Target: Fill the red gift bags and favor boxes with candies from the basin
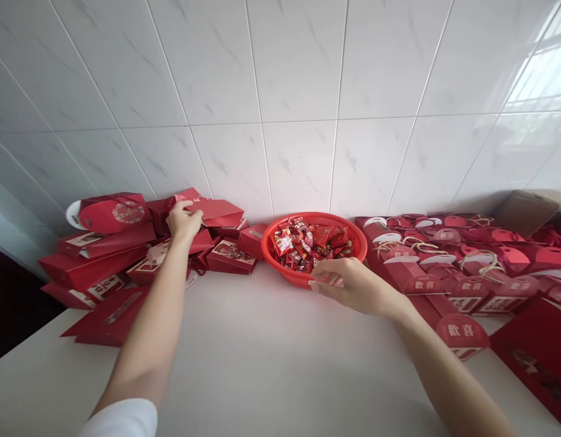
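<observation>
On the left, my left hand (184, 220) reaches onto a heap of red paper boxes, its fingers closed on a red box (217, 211) at the top. My right hand (346, 284) hangs over the front rim of a red plastic basket (287, 274), fingers curled together; whether anything is between them is too small to tell. Wrapped red candies (303, 240) fill the basket, which stands against the wall.
Rows of red boxes with rope handles (458, 267) cover the right side. A dark red box (535, 358) lies at the right edge, and a brown carton (526, 209) stands behind. The white table (262, 364) meets a tiled wall (299, 170).
</observation>
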